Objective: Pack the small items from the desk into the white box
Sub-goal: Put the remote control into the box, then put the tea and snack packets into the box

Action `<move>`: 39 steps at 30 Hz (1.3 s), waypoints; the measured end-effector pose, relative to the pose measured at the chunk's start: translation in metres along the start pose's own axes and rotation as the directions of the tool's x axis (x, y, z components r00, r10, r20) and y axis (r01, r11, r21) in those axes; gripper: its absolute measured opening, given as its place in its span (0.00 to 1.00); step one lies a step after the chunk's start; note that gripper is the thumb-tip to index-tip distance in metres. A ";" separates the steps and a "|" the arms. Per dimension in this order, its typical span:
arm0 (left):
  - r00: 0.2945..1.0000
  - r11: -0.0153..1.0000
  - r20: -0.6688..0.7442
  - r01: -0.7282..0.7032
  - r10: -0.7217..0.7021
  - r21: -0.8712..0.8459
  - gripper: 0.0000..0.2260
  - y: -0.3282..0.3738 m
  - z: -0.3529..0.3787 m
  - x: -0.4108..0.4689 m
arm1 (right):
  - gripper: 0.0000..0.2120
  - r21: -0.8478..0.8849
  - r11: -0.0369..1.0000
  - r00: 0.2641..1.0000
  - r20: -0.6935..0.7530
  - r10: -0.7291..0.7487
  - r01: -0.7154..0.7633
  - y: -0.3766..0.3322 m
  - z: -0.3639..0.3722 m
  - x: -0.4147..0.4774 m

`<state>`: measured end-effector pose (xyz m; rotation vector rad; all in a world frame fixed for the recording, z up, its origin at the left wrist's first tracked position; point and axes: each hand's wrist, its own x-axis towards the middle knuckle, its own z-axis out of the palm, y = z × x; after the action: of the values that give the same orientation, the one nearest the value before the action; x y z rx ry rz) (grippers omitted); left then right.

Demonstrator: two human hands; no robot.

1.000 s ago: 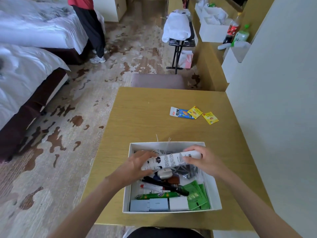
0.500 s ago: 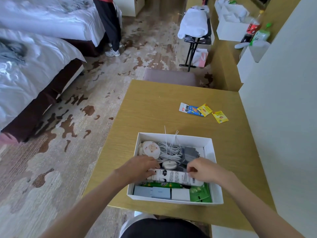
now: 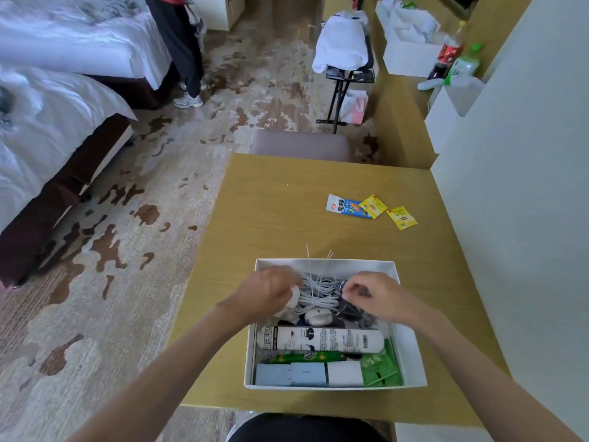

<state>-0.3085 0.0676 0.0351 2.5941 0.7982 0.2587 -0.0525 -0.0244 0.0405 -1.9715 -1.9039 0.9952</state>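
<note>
The white box [image 3: 411, 346] stands near the front edge of the desk [image 3: 287, 218]. Along its near side lie a white printed tube [image 3: 322, 338], a green tube [image 3: 306, 357], blue-grey and white small boxes [image 3: 293, 374] and green sachets [image 3: 381, 368]. A coil of white cable [image 3: 318, 290] fills the far half. My left hand [image 3: 267, 291] is curled over a white round item [image 3: 294, 296] at the box's far left. My right hand [image 3: 376, 295] pinches a dark grey item [image 3: 350, 311] at the far right. A blue snack packet [image 3: 345, 207] and two yellow sachets [image 3: 374, 206] lie on the desk beyond.
A wall [image 3: 510, 218] runs along the desk's right side. A padded stool [image 3: 301, 148] sits past the far edge. Two beds [image 3: 47, 122] stand at the left, with a person's legs [image 3: 181, 52] beside them. A luggage rack [image 3: 347, 68] and bottles [image 3: 446, 55] are further back.
Both hands set the white printed tube down in the box's near half, let it go, and moved to the far half, over the cable, the round item and the dark item.
</note>
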 end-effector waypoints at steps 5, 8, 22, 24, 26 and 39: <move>0.986 0.986 -0.148 0.051 -0.075 -0.160 0.11 -0.011 -0.012 0.062 | 0.06 0.237 0.970 0.961 -0.252 0.115 -0.054 0.006 -0.029 0.011; 0.985 0.964 -0.109 0.105 -0.135 -0.245 0.10 -0.013 -0.006 0.109 | 0.10 0.321 0.943 0.912 -0.356 0.204 -0.085 0.015 -0.040 0.018; 0.917 0.896 0.210 0.384 -0.340 -0.222 0.13 -0.060 0.075 0.290 | 0.13 0.390 0.849 0.717 -0.468 0.516 -0.357 0.153 -0.086 0.169; 0.918 0.916 0.216 0.370 -0.334 -0.155 0.16 -0.063 0.092 0.320 | 0.18 0.326 0.819 0.649 -0.500 0.574 -0.473 0.181 -0.093 0.189; 0.926 0.936 0.185 0.345 -0.328 -0.066 0.17 -0.059 0.105 0.349 | 0.22 0.253 0.784 0.621 -0.495 0.608 -0.566 0.208 -0.097 0.202; 0.922 0.921 0.152 0.321 -0.357 0.219 0.25 -0.022 0.155 0.432 | 0.09 0.712 0.592 0.646 -0.256 0.719 -0.377 0.250 -0.088 0.158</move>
<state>0.0797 0.2797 -0.0898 2.5404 1.2333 -0.1740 0.1876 0.1182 -0.0906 -2.1412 -0.5050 0.8910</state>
